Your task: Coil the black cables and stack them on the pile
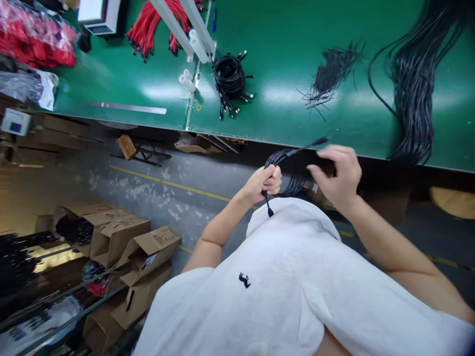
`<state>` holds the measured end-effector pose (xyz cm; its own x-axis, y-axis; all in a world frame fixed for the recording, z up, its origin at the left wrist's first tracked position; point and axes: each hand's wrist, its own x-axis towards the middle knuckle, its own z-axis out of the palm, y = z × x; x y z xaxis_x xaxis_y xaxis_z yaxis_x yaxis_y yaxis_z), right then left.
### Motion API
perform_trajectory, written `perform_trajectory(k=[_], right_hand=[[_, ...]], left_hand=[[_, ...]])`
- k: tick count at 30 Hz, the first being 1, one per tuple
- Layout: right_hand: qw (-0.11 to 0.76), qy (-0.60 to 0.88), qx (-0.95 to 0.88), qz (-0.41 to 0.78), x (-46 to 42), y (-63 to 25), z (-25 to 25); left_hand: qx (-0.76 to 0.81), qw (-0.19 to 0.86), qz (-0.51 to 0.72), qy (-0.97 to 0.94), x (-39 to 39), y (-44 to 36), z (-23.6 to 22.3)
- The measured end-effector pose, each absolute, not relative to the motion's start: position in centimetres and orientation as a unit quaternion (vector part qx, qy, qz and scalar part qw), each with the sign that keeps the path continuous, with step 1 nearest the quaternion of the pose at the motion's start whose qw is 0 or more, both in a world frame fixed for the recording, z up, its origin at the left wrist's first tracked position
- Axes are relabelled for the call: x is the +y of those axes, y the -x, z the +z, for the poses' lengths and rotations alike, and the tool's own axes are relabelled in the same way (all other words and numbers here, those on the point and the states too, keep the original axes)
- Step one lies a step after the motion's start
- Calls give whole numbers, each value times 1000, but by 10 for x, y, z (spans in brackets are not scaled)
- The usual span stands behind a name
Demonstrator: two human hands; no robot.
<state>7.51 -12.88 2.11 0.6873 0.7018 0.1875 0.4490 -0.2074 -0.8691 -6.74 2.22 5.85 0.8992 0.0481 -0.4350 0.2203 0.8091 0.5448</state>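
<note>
My left hand [262, 183] is closed around a coiled black cable [276, 157] in front of my white shirt. One connector end of the cable hangs below the fist, and another end reaches up toward the right. My right hand [339, 173] is raised to the right of the coil, thumb and index finger apart, with nothing visible between them. The cable's upper connector lies just left of those fingertips. Part of the coil hangs below the table edge in shadow.
The green table [274, 118] runs across the top. On it lie a pile of coiled black cables [229, 76], thin black ties [334, 71], a long black cable bundle [413, 94], red cables [148, 29], a metal ruler [129, 107] and white rollers [187, 80]. Cardboard boxes [156, 247] stand on the left.
</note>
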Motion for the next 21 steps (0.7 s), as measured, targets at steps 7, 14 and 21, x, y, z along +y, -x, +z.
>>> perform_trajectory(k=[7, 14, 21], right_hand=[[680, 496, -42, 538, -105, -36, -16], [538, 690, -267, 405, -82, -84, -7], [387, 754, -267, 458, -72, -178, -65]], left_hand=[[308, 930, -29, -200, 28, 72, 47], [279, 923, -22, -265, 34, 66, 40], [356, 893, 38, -271, 38, 61, 53]])
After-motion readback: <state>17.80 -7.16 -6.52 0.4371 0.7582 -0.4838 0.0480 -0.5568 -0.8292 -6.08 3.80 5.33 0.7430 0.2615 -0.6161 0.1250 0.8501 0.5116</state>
